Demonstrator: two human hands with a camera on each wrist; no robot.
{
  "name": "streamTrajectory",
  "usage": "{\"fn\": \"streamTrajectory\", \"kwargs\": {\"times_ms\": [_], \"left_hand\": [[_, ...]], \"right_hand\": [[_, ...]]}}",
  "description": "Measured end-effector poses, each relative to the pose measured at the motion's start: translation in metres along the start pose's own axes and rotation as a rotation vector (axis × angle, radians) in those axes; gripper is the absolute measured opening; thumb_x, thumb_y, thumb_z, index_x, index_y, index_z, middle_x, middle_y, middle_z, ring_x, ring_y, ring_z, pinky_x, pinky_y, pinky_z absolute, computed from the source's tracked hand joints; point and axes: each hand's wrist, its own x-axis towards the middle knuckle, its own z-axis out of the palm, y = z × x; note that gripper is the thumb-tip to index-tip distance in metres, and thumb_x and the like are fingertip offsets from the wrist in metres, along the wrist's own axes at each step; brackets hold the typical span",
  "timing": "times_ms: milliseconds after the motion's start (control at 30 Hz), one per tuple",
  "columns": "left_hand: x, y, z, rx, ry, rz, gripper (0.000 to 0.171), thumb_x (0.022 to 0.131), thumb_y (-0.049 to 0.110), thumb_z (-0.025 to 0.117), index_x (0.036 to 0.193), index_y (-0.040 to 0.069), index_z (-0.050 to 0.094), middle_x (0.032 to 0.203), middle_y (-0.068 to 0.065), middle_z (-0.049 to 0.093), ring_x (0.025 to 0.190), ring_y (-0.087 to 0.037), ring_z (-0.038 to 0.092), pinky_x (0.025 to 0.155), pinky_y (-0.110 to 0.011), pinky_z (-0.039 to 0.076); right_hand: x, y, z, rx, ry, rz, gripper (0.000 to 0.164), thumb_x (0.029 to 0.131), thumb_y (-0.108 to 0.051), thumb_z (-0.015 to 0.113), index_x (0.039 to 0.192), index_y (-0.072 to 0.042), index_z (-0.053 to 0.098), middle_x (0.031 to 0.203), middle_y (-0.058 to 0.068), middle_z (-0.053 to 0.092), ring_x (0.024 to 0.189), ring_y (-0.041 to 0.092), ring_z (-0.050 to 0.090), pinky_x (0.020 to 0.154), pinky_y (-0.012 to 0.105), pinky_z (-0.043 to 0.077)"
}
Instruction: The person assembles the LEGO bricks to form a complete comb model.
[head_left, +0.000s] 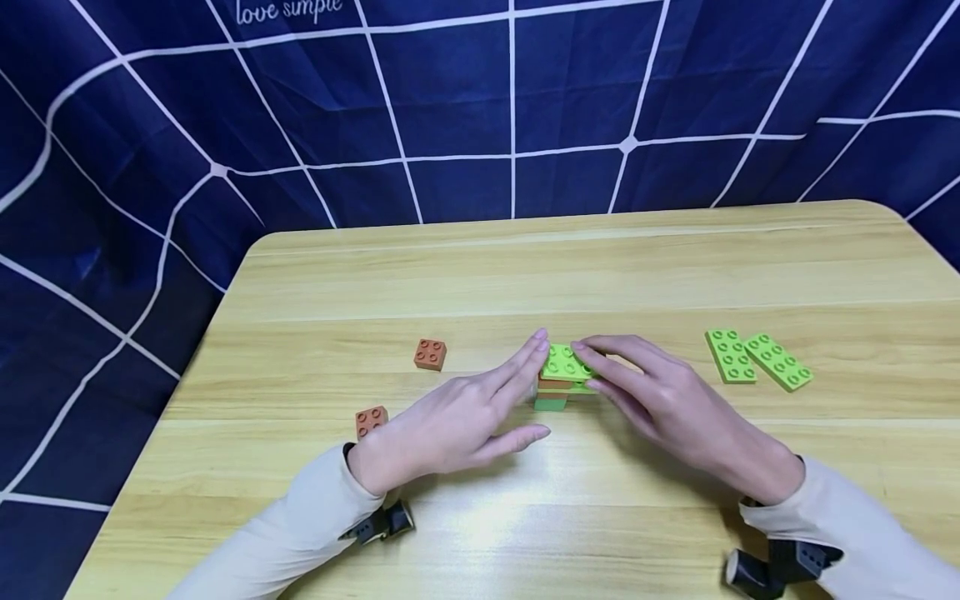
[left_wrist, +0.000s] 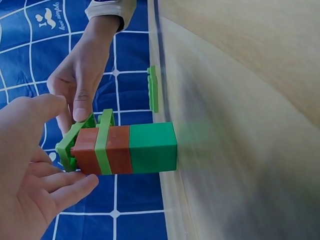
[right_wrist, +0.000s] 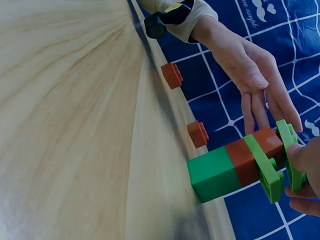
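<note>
A small tower stands on the table between both hands. Its base is a dark green block [left_wrist: 153, 148], topped by a reddish-brown brick [left_wrist: 119, 150], a lime green plate [left_wrist: 103, 142] and a second brown brick [left_wrist: 88, 152]. Another lime plate with studs [head_left: 564, 364] sits tilted at the top, its far edge apart from the brick below. My right hand [head_left: 675, 408] pinches this top plate at its right end, between thumb and fingers. On the tower's other side, my left hand [head_left: 468, 417] holds its fingers nearly straight, fingertips right at the plate's left edge.
Two loose brown bricks lie to the left, one farther back [head_left: 430, 355] and one [head_left: 371, 422] partly hidden by my left wrist. Two more lime plates [head_left: 731, 356] lie side by side on the right. A blue curtain with white lines [head_left: 450, 100] hangs behind the wooden table [head_left: 480, 275].
</note>
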Motion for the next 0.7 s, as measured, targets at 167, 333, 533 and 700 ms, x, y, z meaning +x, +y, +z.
{"fn": "streamTrajectory", "kwargs": {"times_ms": [167,333,533,700], "left_hand": [[0.0005,-0.0010,-0.0003,-0.028,-0.011,-0.004,0.071,0.100,0.034,0.051,0.151,-0.005,0.019,0.157,-0.020,0.016,0.080,-0.019,0.069,0.083,-0.022,0.056],[0.0007,-0.0023,-0.0019,-0.014,0.005,0.011,0.068,0.099,0.034,0.052,0.150,-0.002,0.024,0.158,-0.018,0.020,0.113,-0.026,0.061,0.096,-0.028,0.050],[0.0017,-0.0028,-0.0033,0.070,0.010,0.043,0.066,0.099,0.034,0.052,0.149,-0.003,0.030,0.156,-0.019,0.025,0.143,-0.025,0.026,0.115,-0.032,0.028],[0.0031,-0.0041,-0.0035,0.130,-0.004,0.088,0.066,0.098,0.034,0.054,0.148,-0.003,0.031,0.155,-0.018,0.028,0.146,-0.025,0.019,0.120,-0.034,0.015]], "right_hand": [[0.0023,-0.0012,-0.0013,-0.046,-0.007,-0.035,0.044,0.105,-0.030,0.038,0.124,0.001,0.064,0.112,0.017,0.065,0.098,0.032,0.064,0.088,0.035,0.055],[0.0042,-0.0037,-0.0042,-0.089,-0.049,-0.063,0.045,0.106,-0.027,0.033,0.125,0.002,0.062,0.111,0.019,0.063,0.096,0.032,0.063,0.077,0.042,0.058],[0.0054,-0.0060,-0.0065,-0.110,-0.082,-0.070,0.048,0.107,-0.025,0.027,0.124,0.004,0.061,0.111,0.020,0.061,0.098,0.032,0.061,0.080,0.042,0.057],[0.0064,-0.0074,-0.0079,-0.136,-0.102,-0.063,0.049,0.107,-0.024,0.026,0.124,0.003,0.061,0.112,0.021,0.060,0.100,0.032,0.060,0.082,0.042,0.057]]}}
